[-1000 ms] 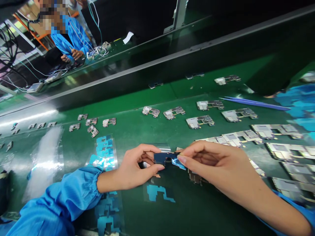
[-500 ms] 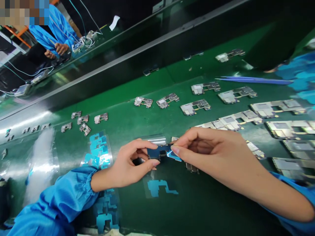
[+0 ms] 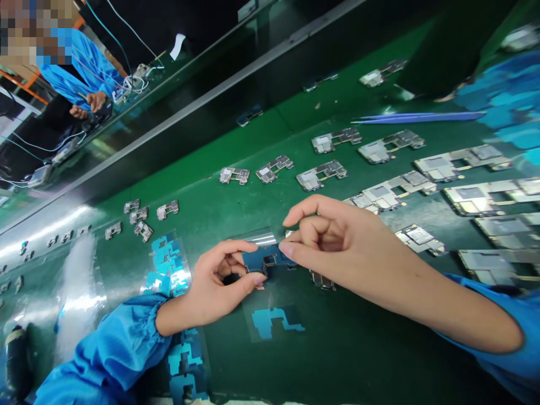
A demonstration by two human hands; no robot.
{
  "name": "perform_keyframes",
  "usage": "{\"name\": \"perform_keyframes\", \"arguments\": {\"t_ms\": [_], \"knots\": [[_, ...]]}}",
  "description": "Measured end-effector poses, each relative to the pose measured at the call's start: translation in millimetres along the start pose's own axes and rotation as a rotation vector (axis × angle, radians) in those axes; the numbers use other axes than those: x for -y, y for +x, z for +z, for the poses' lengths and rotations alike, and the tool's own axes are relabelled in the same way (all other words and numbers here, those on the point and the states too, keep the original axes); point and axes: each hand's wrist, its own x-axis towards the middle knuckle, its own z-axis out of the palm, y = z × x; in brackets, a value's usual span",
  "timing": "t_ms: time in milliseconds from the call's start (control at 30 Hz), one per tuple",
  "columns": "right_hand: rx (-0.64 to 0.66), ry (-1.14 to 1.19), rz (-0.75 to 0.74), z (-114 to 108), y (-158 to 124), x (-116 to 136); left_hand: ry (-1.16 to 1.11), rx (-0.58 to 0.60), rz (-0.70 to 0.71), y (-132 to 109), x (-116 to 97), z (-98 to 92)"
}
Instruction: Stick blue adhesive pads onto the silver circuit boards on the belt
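My left hand pinches a small circuit board by its left end, thumb below and fingers above. The board's upper face looks dark blue, and there is a notch near its middle. My right hand is at the board's right end, its thumb tip resting on or just over it. The index finger is lifted apart from that thumb, and the other fingers are curled. Below the board, a bright blue cut-out film lies on a clear sheet. Another board lies partly hidden under my right hand.
Rows of circuit boards cover the right side of the green mat. Blue tweezers lie behind them. Sheets of blue film pieces and a whitish plastic strip lie left. Across the bench, a co-worker's hands hold something dark.
My right index finger has lifted away from the thumb. The bright blue strip that stuck out at the board's right end now looks flat or hidden. The view has shifted slightly.
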Motion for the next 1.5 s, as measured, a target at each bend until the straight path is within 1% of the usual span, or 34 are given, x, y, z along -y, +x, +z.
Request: {"name": "perform_keyframes", "arguments": {"t_ms": [167,267,333,400,433,467,500,533,567,600,633,700,767,800,867,933,967,1033,1100,1133,1167,1200,1233,1267,1300,1367,1400,1433,1467,1500], "knots": [[0.088,-0.006,-0.041,3.4,1.7,-6.7,-0.037,-0.016,-0.046,0.1,2.0,-0.9],[0.107,-0.038,-0.058,6.9,1.1,-9.8,-0.066,-0.015,-0.083,-3.1,1.4,3.0],[0.115,-0.051,-0.065,7.3,0.3,-7.9,-0.09,0.0,-0.096,-3.8,-5.1,3.1],[0.125,-0.027,-0.081,5.7,-0.9,-3.7,-0.02,-0.02,-0.054,2.7,-19.5,-5.1],[0.114,-0.003,-0.096,4.5,-1.5,-1.6,0.055,-0.073,0.012,10.5,-29.3,-13.6],[0.089,0.011,-0.118,3.3,-2.1,-0.2,0.145,-0.166,0.107,22.0,-40.0,-25.1],[0.058,0.0,-0.153,2.5,-2.5,0.3,0.248,-0.278,0.208,37.3,-50.5,-39.0],[0.035,-0.046,-0.203,2.5,-2.8,-0.4,0.335,-0.416,0.311,55.8,-59.8,-54.3],[0.026,-0.128,-0.274,3.5,-2.7,-2.3,0.413,-0.54,0.38,76.7,-66.9,-69.9],[0.037,-0.228,-0.363,5.5,-2.5,-5.1,0.524,-0.6,0.35,98.7,-71.2,-84.7],[0.062,-0.337,-0.453,8.2,-2.0,-8.5,0.654,-0.607,0.246,120.5,-72.5,-97.6],[0.114,-0.538,-0.595,14.1,-0.6,-15.4,0.733,-0.568,0.141,157.7,-67.5,-115.2],[0.125,-0.691,-0.644,17.8,0.9,-20.1,0.778,-0.534,0.074,180.0,-57.7,-121.5],[0.124,-0.746,-0.647,18.2,1.5,-21.4,0.798,-0.525,0.058,184.4,-53.1,-121.5],[0.128,-0.812,-0.658,17.0,1.9,-22.6,0.833,-0.507,0.05,179.5,-47.1,-117.7],[0.148,-0.842,-0.683,15.1,1.7,-23.4,0.852,-0.455,0.073,158.6,-45.4,-111.6],[0.16,-0.853,-0.695,14.6,1.4,-24.1,0.854,-0.403,0.088,143.7,-45.5,-108.0],[0.18,-0.867,-0.713,15.0,0.6,-25.8,0.841,-0.236,0.111,109.2,-45.2,-99.5],[0.191,-0.88,-0.727,17.2,-0.7,-27.6,0.802,-0.018,0.127,75.1,-42.2,-90.1],[0.195,-0.886,-0.735,18.6,-1.6,-28.3,0.771,0.071,0.136,60.7,-39.5,-85.8],[0.2,-0.891,-0.746,20.1,-2.4,-28.9,0.741,0.109,0.139,49.2,-36.1,-82.2],[0.206,-0.894,-0.759,21.5,-3.2,-29.3,0.721,0.079,0.135,41.3,-32.7,-79.6],[0.217,-0.894,-0.775,22.5,-3.7,-29.5,0.704,0.002,0.125,37.1,-29.8,-77.8],[0.226,-0.887,-0.791,23.1,-4.0,-29.3,0.675,-0.102,0.107,36.3,-28.1,-76.7],[0.23,-0.875,-0.803,23.2,-4.1,-28.5,0.631,-0.209,0.085,38.4,-28.0,-75.7],[0.226,-0.829,-0.817,22.1,-4.4,-24.2,0.547,-0.365,0.065,46.2,-32.6,-72.3],[0.211,-0.816,-0.823,21.2,-4.8,-20.5,0.549,-0.432,0.097,49.3,-36.6,-69.2],[0.186,-0.765,-0.816,20.1,-5.5,-16.0,0.583,-0.494,0.166,50.3,-41.0,-64.8],[0.16,-0.628,-0.772,18.8,-6.1,-10.8,0.631,-0.531,0.253,48.4,-45.0,-59.1],[0.137,-0.419,-0.695,17.1,-6.6,-5.3,0.675,-0.534,0.331,43.5,-48.5,-52.1]]}}
